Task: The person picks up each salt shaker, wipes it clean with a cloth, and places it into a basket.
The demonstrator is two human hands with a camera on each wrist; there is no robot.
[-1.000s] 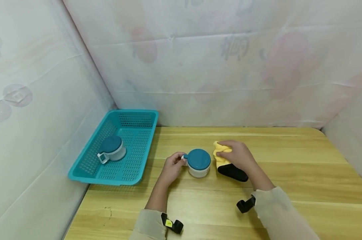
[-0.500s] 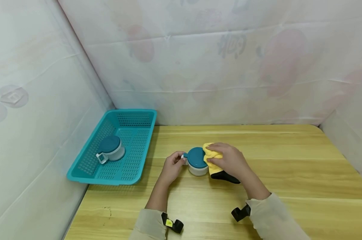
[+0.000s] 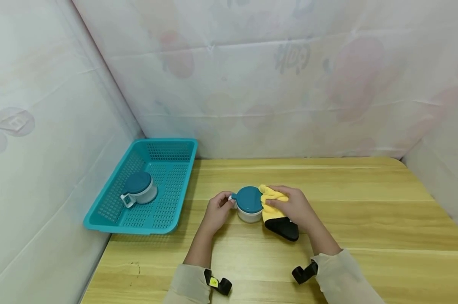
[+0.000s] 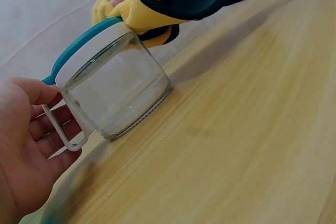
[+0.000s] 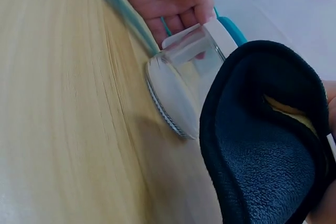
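Note:
A glass seasoning jar with a blue lid and a white collar stands upright on the wooden table. My left hand holds its white handle between thumb and fingers. Bunched in my right hand is a cleaning cloth, yellow on one side and black on the other. The cloth meets the right edge of the jar's lid and collar in the left wrist view. Its black flap hangs down and hides part of the jar in the right wrist view. The jar's glass body looks see-through.
A teal plastic basket sits at the table's left side, by the wall sheet. Inside it lies a second jar of the same kind, with its handle towards the front left. Pale printed sheets enclose the table behind and at the sides.
My right hand has brought the cloth leftward to the jar, over the lid's right edge, then shifted slightly back right. The left hand has kept its hold on the handle.

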